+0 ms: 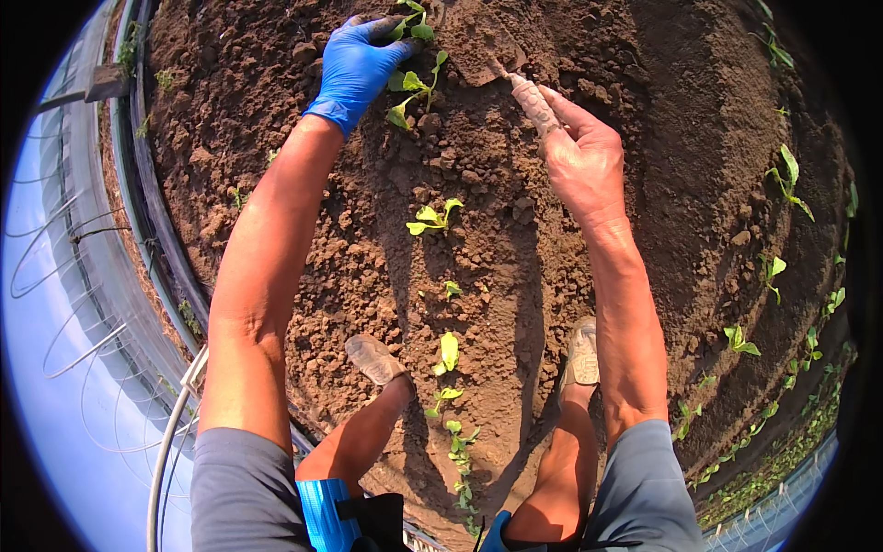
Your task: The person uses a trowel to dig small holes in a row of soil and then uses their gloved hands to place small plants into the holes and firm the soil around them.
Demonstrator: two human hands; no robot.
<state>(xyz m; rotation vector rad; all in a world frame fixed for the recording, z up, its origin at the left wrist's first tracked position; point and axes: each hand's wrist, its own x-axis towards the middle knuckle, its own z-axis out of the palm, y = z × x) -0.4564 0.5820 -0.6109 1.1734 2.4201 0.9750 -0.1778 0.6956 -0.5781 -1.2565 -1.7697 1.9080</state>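
Observation:
My left hand, in a blue glove with soil on its fingertips, is at the top, its fingers at a green seedling. Whether they pinch it cannot be told. Just below them another leafy seedling stands in the soil. My bare right hand is closed around the soil-caked handle of a hand trowel. The trowel's blade, coated with earth, lies against the soil to the right of the seedlings.
A row of small seedlings runs down between my feet, which wear soiled shoes. More seedlings grow in rows at the right. Along the left edge are dark boards, a pale pipe and wire hoops.

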